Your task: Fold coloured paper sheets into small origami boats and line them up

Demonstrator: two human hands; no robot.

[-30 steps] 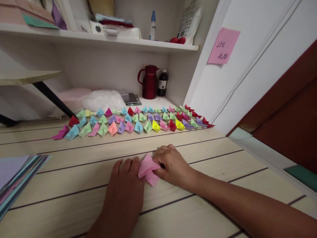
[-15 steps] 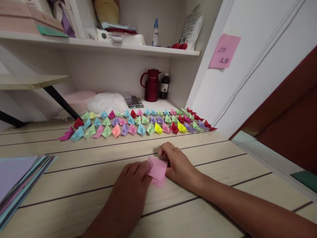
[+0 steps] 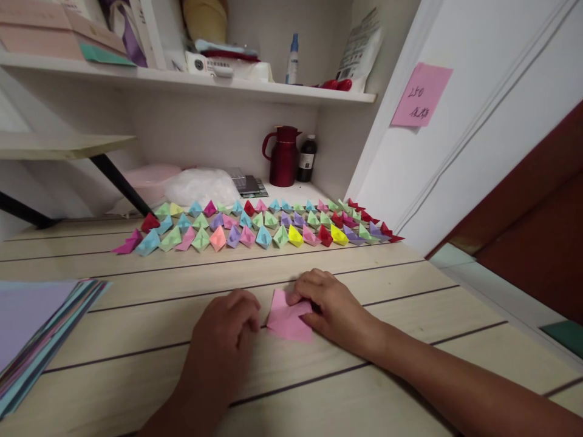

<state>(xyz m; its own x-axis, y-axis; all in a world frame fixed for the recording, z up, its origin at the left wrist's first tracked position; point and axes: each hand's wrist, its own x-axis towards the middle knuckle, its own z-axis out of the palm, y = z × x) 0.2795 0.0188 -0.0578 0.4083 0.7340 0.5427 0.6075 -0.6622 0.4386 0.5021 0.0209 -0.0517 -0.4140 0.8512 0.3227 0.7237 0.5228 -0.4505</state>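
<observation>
A folded piece of pink paper (image 3: 288, 321) lies on the wooden tabletop between my two hands. My right hand (image 3: 330, 306) grips its right side, with the fingertips on its upper part and the thumb at its right edge. Just left of the paper is my left hand (image 3: 228, 334), apart from it, fingers loosely bent and nothing in them. That hand is a little blurred, and its thumb is hard to make out. Beyond both hands stand several rows of small folded paper boats (image 3: 264, 237) in many colours.
A stack of coloured paper sheets (image 3: 36, 321) lies at the left. Behind the boats are a dark red jug (image 3: 283, 158), a dark bottle (image 3: 306, 159) and a white plastic bag (image 3: 203, 187). A pink note (image 3: 421, 95) is stuck on the wall. A small raised shelf (image 3: 64, 145) stands back left.
My left hand has let go of the pink paper and moved left. My right fingers have come down onto the paper, which now lies flatter. The view has shifted slightly.
</observation>
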